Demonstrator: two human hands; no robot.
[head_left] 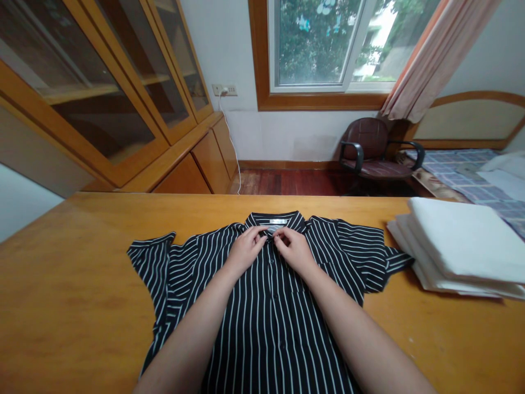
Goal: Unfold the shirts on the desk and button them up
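And here at the neck of the shirt, the fingers (281, 235) of both bare hands bend inward, thumbs drawn nearly against fingertips, only a sliver of gap showing. The left hand (247, 250) and right hand (296, 251) almost meet at the collar's front; whether they pinch a button or just the cloth edge, I can't tell from here. Under them, the black, white-striped, short-sleeved cotton-looking shirt (252, 323) lies front up, its collar at the far end, a small pale woven label (278, 221) inside the neck. Dark round buttons run down the front, which looks closed below the hands. So the step in hand looks like fastening or settling the top of the neck opening! The next move, I'd judge, calls for fine fingertip work: both front edges held level, no tugging at the collar. All around the shirt spreads the smooth yellow-brown wooden counter (74, 279), and to its right, right by the sleeve, sits a thick stack of folded white cloth (463, 241). Beyond the shirt's collar, a maroon padded armchair (367, 143).
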